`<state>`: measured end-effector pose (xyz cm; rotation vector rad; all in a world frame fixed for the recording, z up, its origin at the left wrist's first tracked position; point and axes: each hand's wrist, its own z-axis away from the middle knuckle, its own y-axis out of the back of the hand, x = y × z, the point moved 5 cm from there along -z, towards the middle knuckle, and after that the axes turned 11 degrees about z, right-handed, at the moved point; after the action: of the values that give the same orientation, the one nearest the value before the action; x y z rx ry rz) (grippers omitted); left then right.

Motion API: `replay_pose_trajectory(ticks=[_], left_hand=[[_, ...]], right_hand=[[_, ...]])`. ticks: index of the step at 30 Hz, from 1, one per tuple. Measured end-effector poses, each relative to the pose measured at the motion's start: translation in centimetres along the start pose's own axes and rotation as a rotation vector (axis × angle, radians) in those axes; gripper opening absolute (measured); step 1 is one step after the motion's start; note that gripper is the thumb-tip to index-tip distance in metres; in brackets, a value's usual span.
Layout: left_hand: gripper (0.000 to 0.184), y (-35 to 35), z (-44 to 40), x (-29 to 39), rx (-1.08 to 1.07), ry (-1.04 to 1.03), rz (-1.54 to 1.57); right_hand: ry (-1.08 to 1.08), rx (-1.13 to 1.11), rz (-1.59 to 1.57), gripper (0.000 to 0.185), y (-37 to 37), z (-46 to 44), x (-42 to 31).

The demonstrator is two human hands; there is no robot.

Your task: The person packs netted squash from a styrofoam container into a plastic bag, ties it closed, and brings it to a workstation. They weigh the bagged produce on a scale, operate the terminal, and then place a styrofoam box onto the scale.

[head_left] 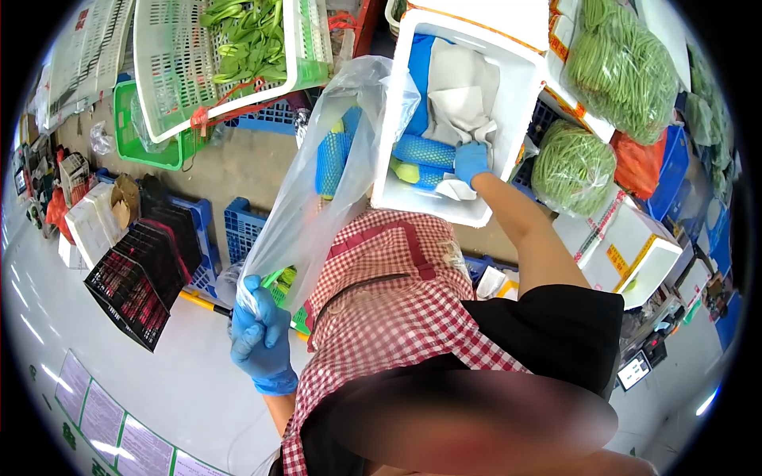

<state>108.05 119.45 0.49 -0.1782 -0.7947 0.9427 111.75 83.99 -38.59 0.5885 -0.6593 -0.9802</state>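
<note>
Bag (290,214): thin, glossy plastic; net sleeves (425,149): textured mesh; box (432,208): smooth foam.

A blur hides part of the person (389,317); the top edge cuts off the white basket (171,71); the cloudy bag (292,218) makes the blue net (333,155) foggy; words on the purple sheets (147,444) are too tiny.

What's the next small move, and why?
Probably lift the netted pack toward the bag: the right hand is at the pack's end in the box, the left hand holds the bag, and a similar pack shows through its plastic.
</note>
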Motion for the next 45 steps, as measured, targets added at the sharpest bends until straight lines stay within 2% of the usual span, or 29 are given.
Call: replay_pose_trajectory(ticks=[2,4,7,11,14,17,20,22,23,26,27,30,31,35,36,37,38,39,40,41,42,43,45], left_hand=[[0.06,-0.1,-0.2,-0.2,0.002,0.013,-0.002],[0.06,-0.1,-0.5,-0.4,-0.01,0.04,-0.013],[0.062,-0.2,-0.5,-0.6,-0.038,0.052,-0.054],[0.063,-0.7,0.0,-0.3,-0.073,0.051,-0.041],[0.065,-0.4,0.1,-0.4,-0.054,0.063,-0.001],[0.068,-0.1,0.3,-0.7,-0.037,0.065,0.004],[0.068,-0.1,0.4,-0.6,-0.037,0.071,-0.024],[0.068,-0.1,0.8,-0.8,-0.04,0.076,-0.03],[0.068,-0.1,0.8,-0.9,-0.039,0.087,-0.033],[0.068,0.0,0.7,-1.1,-0.06,0.084,-0.027],[0.068,-0.2,0.7,-1.0,-0.09,0.087,-0.022],[0.068,0.1,1.2,-1.1,-0.042,0.088,-0.034],[0.067,0.2,1.3,-1.1,-0.061,0.084,-0.027],[0.067,0.1,1.7,-0.7,-0.05,0.07,-0.04],[0.067,0.1,1.8,-0.7,-0.041,0.066,-0.032],[0.068,0.2,1.8,-0.7,-0.03,0.06,-0.019],[0.068,0.2,1.8,-0.8,-0.04,0.073,-0.023],[0.069,0.3,1.6,-0.9,-0.044,0.099,-0.031],[0.069,0.3,1.3,-0.9,-0.061,0.118,-0.042],[0.071,0.2,1.1,-0.9,-0.075,0.105,-0.049],[0.071,0.0,1.0,-1.0,-0.07,0.115,-0.048],[0.071,-0.2,0.8,-1.1,-0.066,0.129,-0.045],[0.072,-0.7,0.8,-1.3,-0.071,0.166,-0.025]], right_hand=[[0.07,-0.033,-0.106,0.03,1.7,-0.2,-1.5],[0.183,0.283,-0.317,0.035,5.3,-0.4,-4.5],[-0.051,0.22,-0.436,0.037,5.1,-2.6,-7.1],[0.068,0.075,-0.401,0.062,5.8,-2.5,-5.0],[0.039,0.191,-0.59,0.063,7.5,-0.7,-1.9],[0.008,0.405,-0.707,0.058,6.9,-0.4,-1.0],[-0.197,0.25,-1.089,0.054,6.1,0.0,0.3],[-0.331,0.225,-1.424,0.051,9.5,1.5,2.7],[-0.186,0.249,-1.459,0.056,7.6,0.6,2.4],[0.199,0.393,-0.88,0.067,5.4,-2.9,0.0],[0.156,-0.009,-1.159,0.071,3.3,-5.5,-1.4],[-0.295,0.177,-0.523,0.066,8.3,-3.4,-3.1],[-0.423,0.227,-0.54,0.059,8.1,-3.7,-3.4],[-0.359,0.099,-0.774,0.05,5.9,-6.3,-2.6],[-0.384,0.111,-1.006,0.053,7.0,-5.4,-1.3],[-0.369,0.238,-1.126,0.059,8.1,-4.1,0.5],[-0.239,0.275,-1.48,0.059,6.7,-4.2,1.9],[-0.104,0.282,-1.765,0.054,11.3,-1.0,3.2],[-0.087,0.28,-1.61,0.052,15.0,1.7,4.9],[0.103,0.388,-1.716,0.055,19.0,4.3,5.8],[0.199,0.515,-1.458,0.055,23.7,6.7,6.2],[0.376,0.422,-1.515,0.054,24.1,7.6,5.6],[0.815,0.483,-1.347,0.051,31.4,10.6,1.5]])
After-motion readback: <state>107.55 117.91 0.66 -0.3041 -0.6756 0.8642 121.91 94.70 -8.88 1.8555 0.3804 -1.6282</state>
